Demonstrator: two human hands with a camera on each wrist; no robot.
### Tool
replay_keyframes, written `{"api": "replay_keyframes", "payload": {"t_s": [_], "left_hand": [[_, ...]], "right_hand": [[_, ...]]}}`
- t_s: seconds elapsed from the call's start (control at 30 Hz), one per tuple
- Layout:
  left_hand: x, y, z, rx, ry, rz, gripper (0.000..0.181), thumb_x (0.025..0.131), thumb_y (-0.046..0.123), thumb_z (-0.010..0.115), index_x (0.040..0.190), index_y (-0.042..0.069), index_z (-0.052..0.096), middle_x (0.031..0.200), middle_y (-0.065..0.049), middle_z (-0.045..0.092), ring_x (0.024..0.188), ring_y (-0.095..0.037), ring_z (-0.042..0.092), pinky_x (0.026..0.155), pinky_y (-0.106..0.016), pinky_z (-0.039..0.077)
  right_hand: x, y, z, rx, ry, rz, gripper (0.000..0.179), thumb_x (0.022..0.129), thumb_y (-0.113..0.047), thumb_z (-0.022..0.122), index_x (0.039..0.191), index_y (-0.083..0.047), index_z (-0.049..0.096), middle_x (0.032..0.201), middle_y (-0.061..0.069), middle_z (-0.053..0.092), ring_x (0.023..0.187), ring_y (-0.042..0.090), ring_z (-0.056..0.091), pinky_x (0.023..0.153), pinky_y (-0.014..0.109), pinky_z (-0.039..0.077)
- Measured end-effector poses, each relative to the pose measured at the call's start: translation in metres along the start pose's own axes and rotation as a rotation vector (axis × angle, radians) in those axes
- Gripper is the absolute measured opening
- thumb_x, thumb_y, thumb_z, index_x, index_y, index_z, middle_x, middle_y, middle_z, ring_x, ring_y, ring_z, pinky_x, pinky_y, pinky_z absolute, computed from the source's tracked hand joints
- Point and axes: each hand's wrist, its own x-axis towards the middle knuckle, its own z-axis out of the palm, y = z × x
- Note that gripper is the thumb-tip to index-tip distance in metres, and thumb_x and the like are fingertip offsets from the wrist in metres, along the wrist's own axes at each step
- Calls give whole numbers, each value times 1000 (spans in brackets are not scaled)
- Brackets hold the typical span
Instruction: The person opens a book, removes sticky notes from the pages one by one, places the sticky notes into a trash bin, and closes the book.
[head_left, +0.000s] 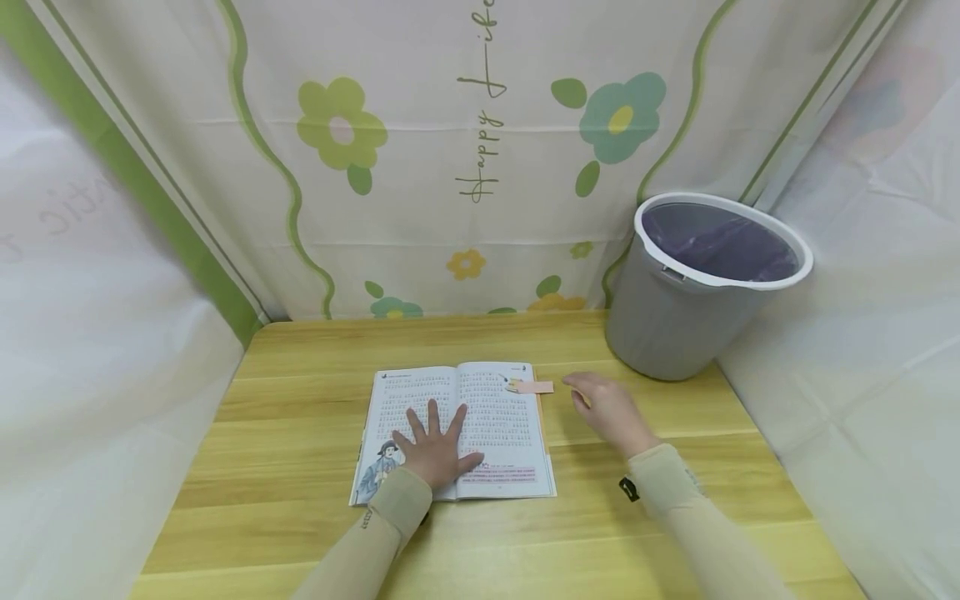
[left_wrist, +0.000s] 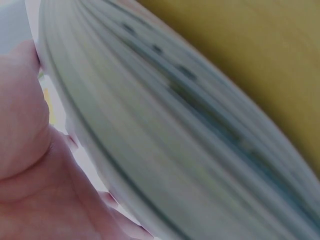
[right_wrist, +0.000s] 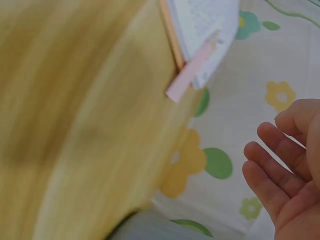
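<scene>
An open book (head_left: 495,417) lies on the wooden table, printed with text and a drawn figure at its lower left. My left hand (head_left: 433,454) rests on it with fingers spread, over the lower middle near the fold. In the left wrist view the book's page edges (left_wrist: 150,125) fill much of the picture beside the palm (left_wrist: 35,190). A pink bookmark (head_left: 535,387) lies on the right page and sticks out past its upper right edge. Just right of this bookmark, my right hand (head_left: 611,410) is held with loosely bent fingers and nothing in them.
A grey bin (head_left: 660,317) with a white rim and dark liner stands at the table's back right corner. Wooden table top (head_left: 300,417) surrounds the book. A white cloth with flower prints (head_left: 420,208) hangs behind, and pale cloth hangs at both sides.
</scene>
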Motion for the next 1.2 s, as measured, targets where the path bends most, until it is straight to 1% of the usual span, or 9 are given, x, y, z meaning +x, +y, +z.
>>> {"api": "replay_keyframes", "payload": {"t_s": [0.07,0.17,0.27,0.33,0.43,0.57,0.9,1.1,1.2], "left_hand": [[0,0,0,-3,2,0,93,85,79,45,160,33,15,162,-27,2,138,-64,0,97,-84,12],[-1,0,-2,-4,-1,2,93,85,79,44,160,33,14,162,-27,2,138,-64,0,97,-84,12],[-2,0,-4,-6,12,7,92,86,79,45,160,31,17,161,-27,4,138,-64,2,96,-84,13],[-2,0,-5,-5,15,7,92,86,79,45,160,31,17,161,-27,4,138,-64,3,96,-84,13],[-3,0,-5,-5,17,9,92,86,79,45,160,31,17,161,-27,5,138,-64,4,96,-84,13],[-3,0,-4,-16,13,11,92,86,78,45,160,31,17,161,-27,4,138,-64,3,96,-84,12],[-3,0,-4,-13,21,13,92,86,79,45,160,32,17,161,-27,4,138,-64,3,96,-84,12],[-4,1,-7,-14,19,16,92,86,78,46,160,31,17,161,-27,5,138,-64,4,97,-84,13],[-5,2,-8,-12,18,14,91,86,78,45,160,32,17,161,-27,5,138,-63,4,97,-84,13]], "right_hand": [[-2,1,9,0,-13,2,25,87,-1,72,112,0,72,114,16,70,104,32,68,86,43,56],[-4,3,21,7,-51,31,26,88,0,71,114,1,72,115,16,70,106,33,67,87,44,55],[-2,5,30,5,-100,57,29,89,0,70,118,-1,71,118,15,69,108,33,65,89,44,54],[0,8,36,-2,-131,59,31,90,0,69,120,-2,70,120,14,68,110,32,65,90,43,54],[4,13,44,-21,-157,51,32,90,-1,69,122,-2,69,122,13,67,111,32,64,91,43,53],[10,18,51,-56,-168,45,31,90,-3,70,121,-2,69,122,14,67,112,32,64,92,44,53],[31,19,64,-123,-245,-3,25,92,-9,71,116,-9,73,117,7,70,109,26,66,92,39,53],[37,17,72,-165,-257,-48,21,91,-11,73,112,-10,75,112,6,71,104,25,67,88,36,55],[39,16,76,-206,-265,-60,20,90,-11,74,110,-11,75,109,5,71,100,23,68,85,33,56]]}}
